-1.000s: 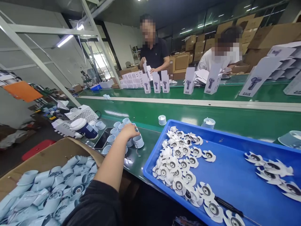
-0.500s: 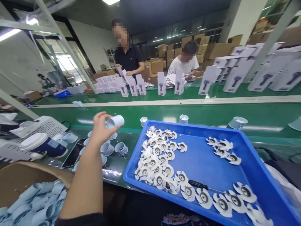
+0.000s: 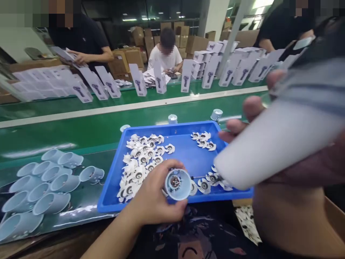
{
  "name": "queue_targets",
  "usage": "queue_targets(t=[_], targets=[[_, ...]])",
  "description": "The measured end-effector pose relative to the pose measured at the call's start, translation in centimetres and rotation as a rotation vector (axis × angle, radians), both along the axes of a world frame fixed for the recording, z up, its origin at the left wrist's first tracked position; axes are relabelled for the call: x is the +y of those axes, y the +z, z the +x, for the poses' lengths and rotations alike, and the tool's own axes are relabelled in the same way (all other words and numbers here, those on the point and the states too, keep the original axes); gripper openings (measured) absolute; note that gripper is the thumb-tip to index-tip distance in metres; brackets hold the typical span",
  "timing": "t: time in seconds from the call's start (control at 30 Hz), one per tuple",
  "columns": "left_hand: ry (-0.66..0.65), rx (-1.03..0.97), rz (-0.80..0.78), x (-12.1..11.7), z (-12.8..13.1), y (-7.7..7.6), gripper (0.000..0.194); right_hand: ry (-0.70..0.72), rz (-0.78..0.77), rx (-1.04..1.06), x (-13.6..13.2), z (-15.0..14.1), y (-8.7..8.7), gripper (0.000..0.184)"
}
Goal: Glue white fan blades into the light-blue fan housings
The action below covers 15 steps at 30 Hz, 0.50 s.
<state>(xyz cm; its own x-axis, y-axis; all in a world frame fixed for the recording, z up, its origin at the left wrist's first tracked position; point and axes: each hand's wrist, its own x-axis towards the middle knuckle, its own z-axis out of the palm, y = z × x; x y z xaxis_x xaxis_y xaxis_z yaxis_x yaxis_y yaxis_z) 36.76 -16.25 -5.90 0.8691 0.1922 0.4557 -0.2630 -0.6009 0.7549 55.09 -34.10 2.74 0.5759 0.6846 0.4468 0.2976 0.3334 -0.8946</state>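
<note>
Fingers of the left hand (image 3: 155, 198) are curled around a blue cup (image 3: 183, 185) by the tray (image 3: 107, 207) — a blurred white object (image 3: 258, 154) is gripped by the right hand's (image 3: 302, 167) fingers.

Upright printed cartons (image 3: 185, 76), stacked brown boxes (image 3: 196, 45), person in white (image 3: 156, 59)

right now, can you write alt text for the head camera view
The left hand holds a light-blue cup, open end toward the camera, in front of a blue tray of white fan wheels, while the right hand grips a blurred white object close up. More light-blue cups sit at left, and people work behind white boxes across the green table.
</note>
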Motion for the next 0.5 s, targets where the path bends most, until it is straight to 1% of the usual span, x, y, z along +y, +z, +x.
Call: queue_targets(t=[0.03,0.07,0.1,0.17,0.23,0.3,0.33,0.43,0.5], targets=[[0.02,0.011,0.097,-0.7,0.6,0.4,0.06,0.099,0.048,0.139,0.8,-0.8,0.9,0.087],[0.035,0.013,0.172,-1.3,1.1,0.9,0.064,0.135,0.119,0.256,1.7,-1.6,1.7,0.086],[0.039,0.002,0.227,-1.8,1.4,1.4,0.065,0.149,0.165,0.336,2.5,-2.4,2.4,0.086],[0.027,-0.035,0.285,-2.3,2.0,2.3,0.053,0.094,0.157,0.354,3.7,-3.7,3.1,0.08],[0.015,-0.059,0.293,-2.7,2.2,2.8,0.039,0.027,0.033,0.259,4.0,-4.2,3.1,0.075],[0.011,-0.06,0.281,-2.9,2.3,3.0,0.033,-0.005,-0.076,0.141,3.7,-4.2,2.7,0.073],[0.012,-0.056,0.276,-3.0,2.4,3.0,0.032,-0.015,-0.09,0.082,3.4,-4.1,2.4,0.073],[0.018,-0.058,0.265,-3.1,2.5,3.0,0.029,-0.002,-0.017,-0.084,2.8,-3.7,1.7,0.07],[0.023,-0.065,0.26,-3.1,2.5,3.0,0.028,-0.021,0.029,-0.086,2.9,-3.8,1.7,0.07]])
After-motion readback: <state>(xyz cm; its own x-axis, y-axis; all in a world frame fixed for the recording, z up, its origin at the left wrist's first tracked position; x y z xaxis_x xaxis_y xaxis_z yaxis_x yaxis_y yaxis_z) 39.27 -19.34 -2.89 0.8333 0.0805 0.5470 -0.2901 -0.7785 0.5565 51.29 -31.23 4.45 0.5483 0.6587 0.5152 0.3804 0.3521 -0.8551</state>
